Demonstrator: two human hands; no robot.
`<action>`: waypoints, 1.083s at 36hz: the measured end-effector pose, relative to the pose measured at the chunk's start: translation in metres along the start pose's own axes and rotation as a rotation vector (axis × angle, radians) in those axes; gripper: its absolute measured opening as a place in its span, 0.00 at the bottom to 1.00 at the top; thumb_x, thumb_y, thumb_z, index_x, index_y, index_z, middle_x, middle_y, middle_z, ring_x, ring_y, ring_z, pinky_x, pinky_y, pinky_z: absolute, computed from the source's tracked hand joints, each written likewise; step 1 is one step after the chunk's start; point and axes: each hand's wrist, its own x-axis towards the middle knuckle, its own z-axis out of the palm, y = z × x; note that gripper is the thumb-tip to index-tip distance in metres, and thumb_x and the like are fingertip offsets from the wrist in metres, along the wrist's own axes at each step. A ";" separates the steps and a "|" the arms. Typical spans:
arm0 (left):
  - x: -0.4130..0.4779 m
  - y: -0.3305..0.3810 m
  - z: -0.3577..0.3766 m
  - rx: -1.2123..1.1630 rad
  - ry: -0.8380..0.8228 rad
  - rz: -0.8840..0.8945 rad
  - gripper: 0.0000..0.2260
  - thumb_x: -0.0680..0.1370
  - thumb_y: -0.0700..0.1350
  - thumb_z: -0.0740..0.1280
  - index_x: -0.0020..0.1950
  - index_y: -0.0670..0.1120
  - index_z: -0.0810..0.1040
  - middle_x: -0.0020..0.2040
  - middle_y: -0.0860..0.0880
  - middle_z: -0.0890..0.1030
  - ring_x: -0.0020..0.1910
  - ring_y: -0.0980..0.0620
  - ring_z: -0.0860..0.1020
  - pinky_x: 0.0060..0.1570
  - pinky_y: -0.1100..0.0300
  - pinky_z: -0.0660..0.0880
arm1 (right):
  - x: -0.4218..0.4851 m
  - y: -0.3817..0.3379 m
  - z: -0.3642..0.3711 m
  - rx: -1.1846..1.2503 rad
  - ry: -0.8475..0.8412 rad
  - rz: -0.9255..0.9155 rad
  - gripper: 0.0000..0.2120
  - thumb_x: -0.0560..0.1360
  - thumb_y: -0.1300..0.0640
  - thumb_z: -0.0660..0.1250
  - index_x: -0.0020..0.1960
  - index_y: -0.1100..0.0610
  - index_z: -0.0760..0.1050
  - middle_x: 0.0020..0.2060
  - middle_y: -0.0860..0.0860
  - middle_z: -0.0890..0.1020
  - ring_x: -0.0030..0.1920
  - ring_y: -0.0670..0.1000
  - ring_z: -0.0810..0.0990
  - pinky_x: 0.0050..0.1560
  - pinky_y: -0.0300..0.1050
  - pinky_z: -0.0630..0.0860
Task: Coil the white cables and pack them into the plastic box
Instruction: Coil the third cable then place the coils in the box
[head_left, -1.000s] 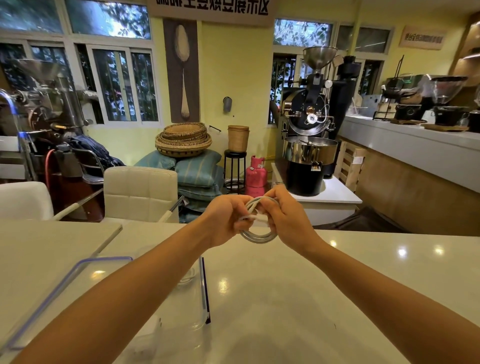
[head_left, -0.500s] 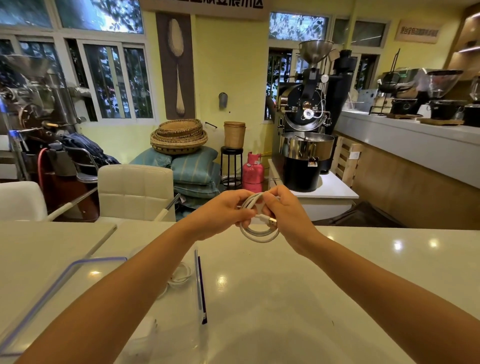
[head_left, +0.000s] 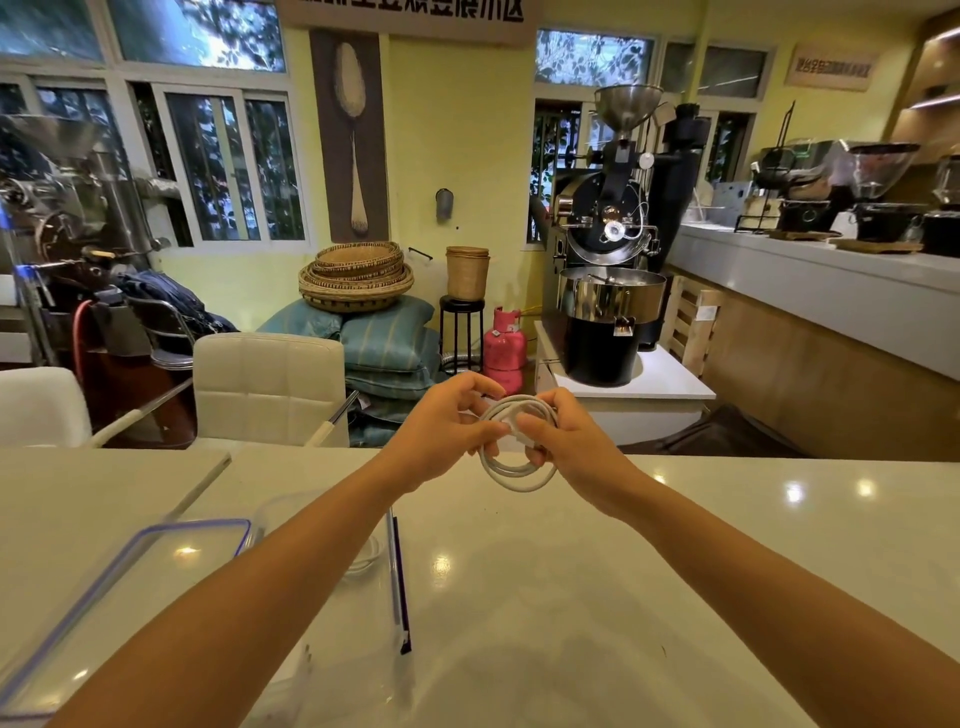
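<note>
I hold a coiled white cable (head_left: 511, 470) in the air above the far part of the white table (head_left: 623, 571). My left hand (head_left: 447, 426) pinches the coil's left side, and my right hand (head_left: 566, 436) grips its right side, with thumb and finger on the cable end near the coil's middle. The clear plastic box (head_left: 397, 582) stands on the table under my left forearm, which hides most of it. Another white cable (head_left: 363, 558) lies coiled inside the box. The box's lid (head_left: 130, 561), clear with a blue rim, lies flat to the left.
White chairs (head_left: 270, 384) stand at the table's far edge. Beyond them are stacked cushions and woven baskets (head_left: 358, 275), a pink gas cylinder (head_left: 503, 348) and a black coffee roaster (head_left: 608, 291). A counter with grinders (head_left: 831, 270) runs along the right.
The hands have shifted slightly right and up with the coil. My right fingers have moved onto the cable end at the coil's middle. The view has tilted a little.
</note>
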 end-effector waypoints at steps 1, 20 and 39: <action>-0.001 0.000 -0.001 -0.018 -0.008 -0.010 0.13 0.72 0.34 0.68 0.46 0.51 0.71 0.35 0.48 0.77 0.26 0.61 0.78 0.29 0.70 0.74 | 0.000 0.000 0.000 -0.005 0.014 0.001 0.03 0.78 0.59 0.58 0.46 0.54 0.65 0.35 0.50 0.72 0.31 0.44 0.70 0.28 0.30 0.71; -0.008 0.006 0.011 0.595 0.005 0.285 0.21 0.77 0.39 0.61 0.70 0.43 0.64 0.57 0.44 0.78 0.51 0.49 0.77 0.50 0.68 0.69 | 0.000 -0.003 -0.001 0.099 0.201 0.098 0.11 0.80 0.59 0.53 0.42 0.55 0.70 0.31 0.51 0.68 0.29 0.45 0.65 0.26 0.30 0.66; 0.006 0.000 0.003 0.024 0.252 -0.129 0.09 0.77 0.36 0.61 0.48 0.34 0.80 0.33 0.41 0.78 0.20 0.61 0.75 0.26 0.68 0.76 | -0.005 -0.019 -0.006 0.565 0.197 0.086 0.13 0.80 0.59 0.51 0.42 0.58 0.71 0.22 0.47 0.67 0.20 0.42 0.63 0.21 0.30 0.62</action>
